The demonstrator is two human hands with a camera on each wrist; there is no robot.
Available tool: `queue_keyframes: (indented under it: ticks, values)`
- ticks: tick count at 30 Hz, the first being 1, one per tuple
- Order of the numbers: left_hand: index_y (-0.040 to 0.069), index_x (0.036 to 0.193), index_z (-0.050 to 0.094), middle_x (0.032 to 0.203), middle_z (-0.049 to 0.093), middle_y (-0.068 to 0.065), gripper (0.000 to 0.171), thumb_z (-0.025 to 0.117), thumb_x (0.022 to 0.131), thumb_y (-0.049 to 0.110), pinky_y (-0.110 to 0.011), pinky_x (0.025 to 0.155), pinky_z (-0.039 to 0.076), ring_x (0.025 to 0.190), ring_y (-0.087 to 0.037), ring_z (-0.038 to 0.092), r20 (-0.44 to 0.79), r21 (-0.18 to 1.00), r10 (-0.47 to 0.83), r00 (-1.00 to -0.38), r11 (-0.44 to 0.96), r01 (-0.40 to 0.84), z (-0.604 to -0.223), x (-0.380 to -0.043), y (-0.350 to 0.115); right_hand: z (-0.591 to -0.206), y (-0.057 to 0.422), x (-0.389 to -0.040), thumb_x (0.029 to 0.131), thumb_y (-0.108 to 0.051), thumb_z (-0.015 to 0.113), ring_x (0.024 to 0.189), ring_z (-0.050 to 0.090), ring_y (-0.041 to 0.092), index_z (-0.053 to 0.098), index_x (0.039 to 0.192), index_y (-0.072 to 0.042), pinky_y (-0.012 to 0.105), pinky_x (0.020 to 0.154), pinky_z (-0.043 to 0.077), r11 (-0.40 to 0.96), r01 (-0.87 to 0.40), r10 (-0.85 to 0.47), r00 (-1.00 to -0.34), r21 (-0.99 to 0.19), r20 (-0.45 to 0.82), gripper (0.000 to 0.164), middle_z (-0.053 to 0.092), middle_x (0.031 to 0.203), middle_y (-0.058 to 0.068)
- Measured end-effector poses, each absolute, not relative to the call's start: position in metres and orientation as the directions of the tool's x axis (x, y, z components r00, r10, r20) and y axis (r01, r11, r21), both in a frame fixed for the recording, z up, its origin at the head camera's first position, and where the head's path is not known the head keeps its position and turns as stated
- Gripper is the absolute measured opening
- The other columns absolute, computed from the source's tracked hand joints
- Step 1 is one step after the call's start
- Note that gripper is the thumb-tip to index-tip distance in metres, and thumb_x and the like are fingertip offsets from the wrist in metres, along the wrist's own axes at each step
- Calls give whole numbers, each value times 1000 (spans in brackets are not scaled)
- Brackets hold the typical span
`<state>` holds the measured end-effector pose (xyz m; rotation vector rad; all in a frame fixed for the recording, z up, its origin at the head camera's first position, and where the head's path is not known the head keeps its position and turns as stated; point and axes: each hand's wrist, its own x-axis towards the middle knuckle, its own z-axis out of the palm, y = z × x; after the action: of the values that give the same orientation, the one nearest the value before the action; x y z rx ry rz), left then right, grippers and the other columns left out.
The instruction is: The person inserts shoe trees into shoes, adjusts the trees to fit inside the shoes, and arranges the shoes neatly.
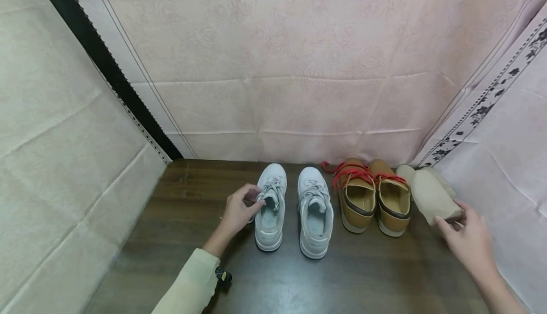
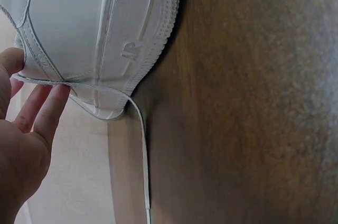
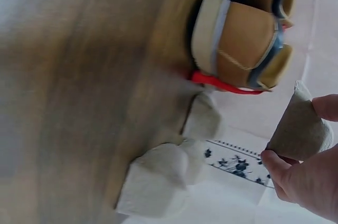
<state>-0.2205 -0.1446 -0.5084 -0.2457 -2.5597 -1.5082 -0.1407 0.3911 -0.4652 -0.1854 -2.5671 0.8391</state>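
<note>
Two white sneakers stand side by side, a left sneaker (image 1: pixel 269 228) and a right sneaker (image 1: pixel 316 238), toes toward the wall. My left hand (image 1: pixel 241 207) is at the left sneaker's laced opening. In the left wrist view, the fingertips touch a white shoelace (image 2: pixel 138 109), which trails down beside the shoe; thumb and fingers stay apart. My right hand (image 1: pixel 470 238) pinches a beige padded piece (image 3: pixel 298 129) with a flat end, between thumb and fingers. More beige padded pieces (image 3: pixel 156 179) lie on the floor by the wall.
Brown shoes (image 1: pixel 393 204) with red laces (image 1: pixel 356 174) stand between the white sneakers and the beige pieces. Patterned cloth walls (image 1: pixel 299 67) enclose the back and both sides of the dark wooden surface (image 1: pixel 192 238).
</note>
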Motion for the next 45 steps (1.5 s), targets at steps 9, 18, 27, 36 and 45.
queue_keyframes:
  ticks: [9,18,27,36,45]
  values:
    - [16,110,70,105,72,-3,25,82,89,13,-38,86,59,93,-18,68,234,844,62,-970,482,234,-508,-222,-145,-445,383,-152,85,2,79,82,49,-28,49,139,18,0,68,48,753,-199,96,-910,-627,404,63,67,101,41]
    - [15,110,70,106,72,-3,25,82,89,12,-38,87,59,94,-18,68,233,843,65,-970,484,235,-509,-222,-145,-437,364,-153,83,3,81,93,43,-21,49,140,13,-4,76,42,765,-250,37,-903,-593,428,66,51,113,35]
    - [16,110,70,104,72,-2,25,83,88,11,-37,85,60,93,-17,68,236,838,67,-969,490,238,-509,-221,-145,-426,349,-154,86,-11,84,94,41,-25,48,144,5,-4,77,40,785,-247,-2,-918,-567,397,70,51,121,32]
    - [12,107,70,103,72,-6,24,82,87,7,-36,82,61,91,-20,69,265,855,81,-961,440,273,-508,-222,-145,-419,327,-159,88,-6,81,99,61,-14,48,144,6,0,78,46,713,-332,-93,-918,-618,386,67,63,116,31]
    - [14,108,70,103,72,-5,24,83,87,8,-38,83,61,92,-19,70,255,857,75,-964,444,261,-509,-220,-145,-417,306,-163,84,9,79,96,57,-15,48,145,7,6,79,52,625,-422,-165,-894,-657,417,67,56,115,22]
